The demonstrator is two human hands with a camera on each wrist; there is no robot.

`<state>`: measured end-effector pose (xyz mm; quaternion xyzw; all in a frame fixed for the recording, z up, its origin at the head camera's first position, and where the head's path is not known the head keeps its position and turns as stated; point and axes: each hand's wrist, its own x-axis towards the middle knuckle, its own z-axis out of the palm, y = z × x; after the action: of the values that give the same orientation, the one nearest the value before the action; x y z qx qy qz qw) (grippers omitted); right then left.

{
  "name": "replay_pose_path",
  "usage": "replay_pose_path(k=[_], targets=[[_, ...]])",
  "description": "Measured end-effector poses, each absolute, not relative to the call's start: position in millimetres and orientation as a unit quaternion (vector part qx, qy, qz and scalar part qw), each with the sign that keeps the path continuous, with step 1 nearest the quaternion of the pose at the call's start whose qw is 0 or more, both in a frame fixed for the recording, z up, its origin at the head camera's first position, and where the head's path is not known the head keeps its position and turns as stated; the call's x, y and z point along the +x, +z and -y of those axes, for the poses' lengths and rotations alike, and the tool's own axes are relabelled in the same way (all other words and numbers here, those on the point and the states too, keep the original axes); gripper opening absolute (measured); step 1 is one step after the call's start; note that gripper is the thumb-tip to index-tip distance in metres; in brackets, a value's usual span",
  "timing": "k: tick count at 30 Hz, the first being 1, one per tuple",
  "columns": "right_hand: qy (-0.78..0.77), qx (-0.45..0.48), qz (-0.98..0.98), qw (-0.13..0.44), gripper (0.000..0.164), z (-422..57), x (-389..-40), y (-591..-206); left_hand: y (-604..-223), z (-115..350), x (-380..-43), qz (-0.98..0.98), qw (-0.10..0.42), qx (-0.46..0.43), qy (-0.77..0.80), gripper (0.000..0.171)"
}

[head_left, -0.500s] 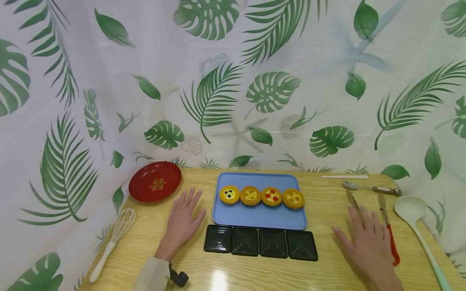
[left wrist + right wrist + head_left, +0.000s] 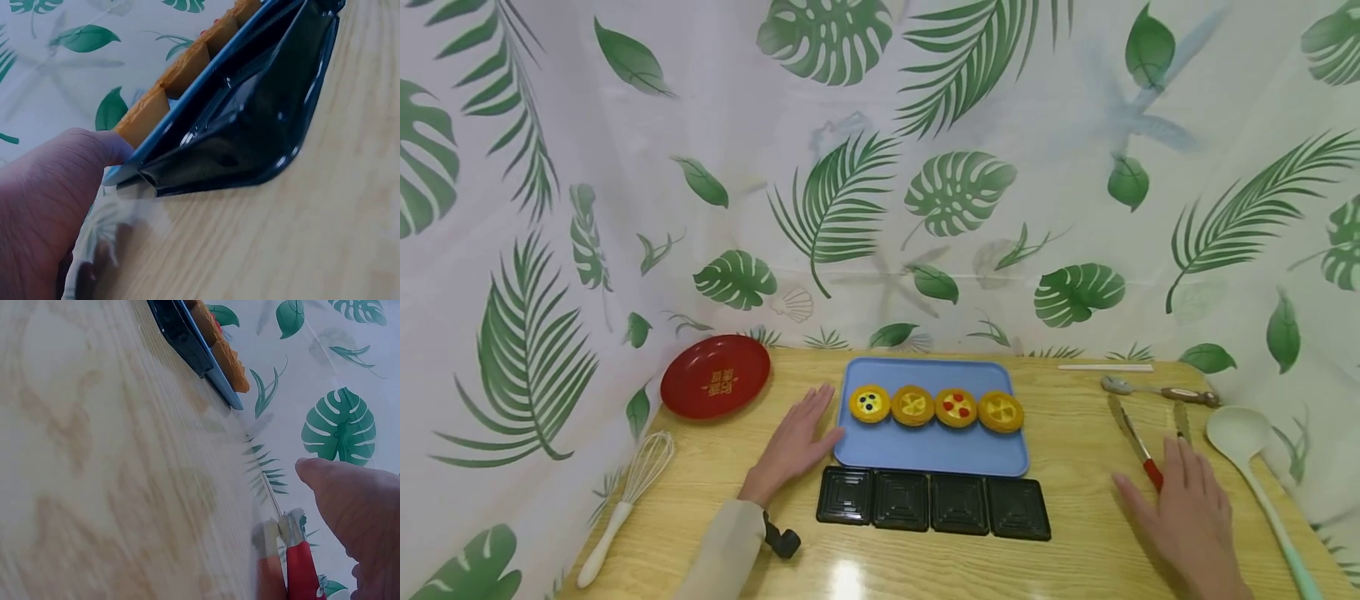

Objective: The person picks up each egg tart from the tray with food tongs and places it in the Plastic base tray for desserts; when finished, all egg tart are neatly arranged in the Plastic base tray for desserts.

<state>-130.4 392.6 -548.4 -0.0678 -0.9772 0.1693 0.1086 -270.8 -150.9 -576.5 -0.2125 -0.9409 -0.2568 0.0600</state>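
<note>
My left hand [image 2: 795, 440] lies by the left edge of a blue tray [image 2: 925, 454], fingers stretched out together, thumb right at the tray's rim. On the tray stand several egg tarts in a row: one with dark berries [image 2: 869, 403], a plain one [image 2: 913, 406], one with red pieces [image 2: 956, 407] and another plain one [image 2: 1000, 412]. Several black square moulds [image 2: 901, 502] line up in front of it. At the right, my right hand [image 2: 1191, 517] hovers over metal tongs with red grips [image 2: 1152, 473], its thumb spread, covering part of them.
A red plate [image 2: 685, 379] and a white-handled whisk [image 2: 617, 525] lie to the left. Behind the tongs are a spoon-like utensil with a brown handle [image 2: 1183, 394] and a white stick [image 2: 1105, 367]. A large white ladle [image 2: 1240, 429] lies along the right edge. A leaf-patterned curtain [image 2: 865, 208] hangs behind.
My left hand has shifted right, bringing the thumb to the tray's edge. My right hand has drawn a little right and back, uncovering a red grip of the tongs.
</note>
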Motion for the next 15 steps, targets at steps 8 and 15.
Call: replay_pose_path(k=[8,15], targets=[[0.170,-0.074,0.975,0.125,0.099,-397,-130,-551,-582,145,-281,0.928,0.040,-0.233,-0.288,0.074],[0.164,-0.109,0.968,0.153,0.084,-411,-135,-553,-583,140,-284,0.930,0.043,-0.241,-0.275,0.069]])
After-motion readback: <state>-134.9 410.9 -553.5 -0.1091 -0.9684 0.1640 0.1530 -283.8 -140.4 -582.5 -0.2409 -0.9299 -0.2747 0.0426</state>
